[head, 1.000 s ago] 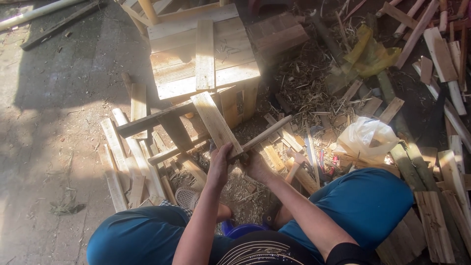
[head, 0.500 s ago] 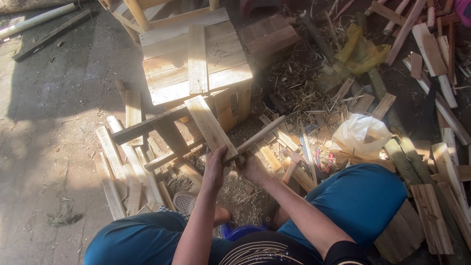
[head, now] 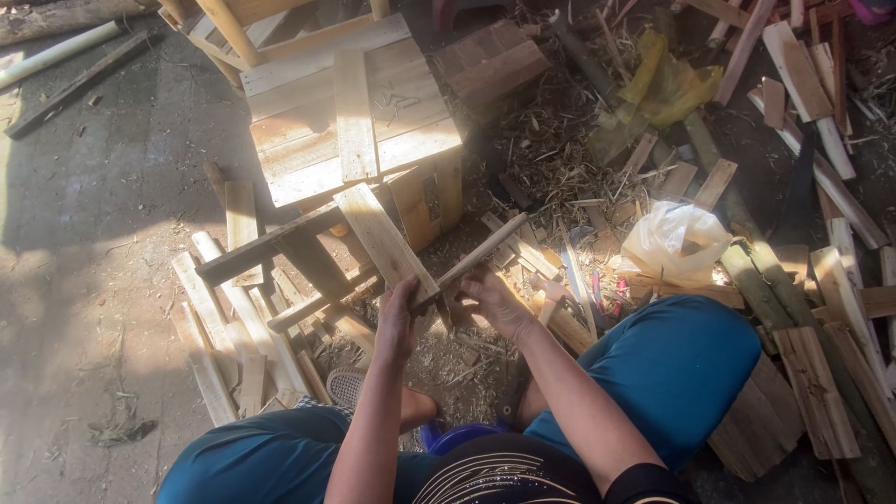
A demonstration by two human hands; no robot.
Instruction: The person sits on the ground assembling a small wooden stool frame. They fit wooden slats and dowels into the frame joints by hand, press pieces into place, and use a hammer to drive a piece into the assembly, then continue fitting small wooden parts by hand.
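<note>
Two wooden pieces held together above the littered ground

A flat plank (head: 385,241) is gripped at its near end by the left hand (head: 399,322); a thin slat (head: 485,248), angled up to the right, is clasped by the right hand (head: 497,301). Joining looks barely begun: one crate (head: 350,112) stands beyond, offcuts lie uncounted.

We see no labels, signs or screens. The only packaging is a crumpled white plastic bag (head: 677,245) lying on the wood scraps just beyond our right knee, and a crumpled yellow plastic bag (head: 667,86) farther off among the scattered slats.
</note>
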